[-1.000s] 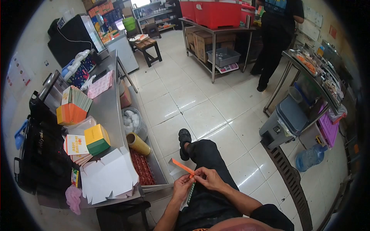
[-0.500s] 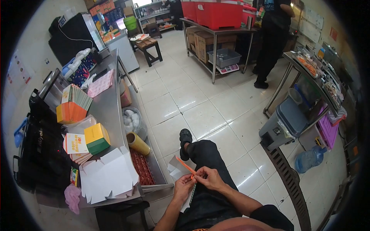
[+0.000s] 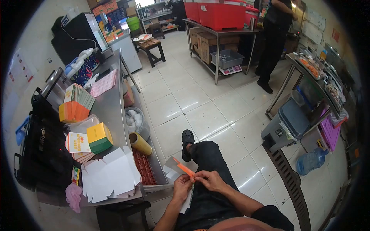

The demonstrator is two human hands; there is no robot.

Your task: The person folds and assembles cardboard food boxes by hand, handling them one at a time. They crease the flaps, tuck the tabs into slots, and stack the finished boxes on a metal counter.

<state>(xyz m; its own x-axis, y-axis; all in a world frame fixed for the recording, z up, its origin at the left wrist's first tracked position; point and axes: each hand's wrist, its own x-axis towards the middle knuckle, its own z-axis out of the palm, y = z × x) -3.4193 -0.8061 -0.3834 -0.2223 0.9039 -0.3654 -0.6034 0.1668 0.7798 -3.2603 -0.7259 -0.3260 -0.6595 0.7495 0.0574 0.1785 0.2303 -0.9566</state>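
Observation:
Over my lap I hold a thin cardboard box blank (image 3: 186, 169), white inside with an orange printed edge and a green-patterned strip lower down. My left hand (image 3: 183, 187) pinches it from the left. The fingers of my right hand (image 3: 210, 181) are closed on the same orange edge, close beside the left fingertips. On the steel table to my left lies a pile of flat white box blanks (image 3: 110, 175). Behind it are a yellow-and-green folded box (image 3: 99, 138) and a fanned stack of orange-and-white boxes (image 3: 73, 111).
Below the table edge stand a yellow roll (image 3: 139, 142) and a clear tub (image 3: 134, 119) of white bundles. A grey bin (image 3: 285, 123), a water jug (image 3: 311, 161) and a floor drain (image 3: 287, 181) are at right. A person in black (image 3: 271, 46) stands by the red coolers (image 3: 221, 15).
The orange edge of the box blank has turned, showing a broader orange face. Both hands stay pinched on it. The view has shifted slightly.

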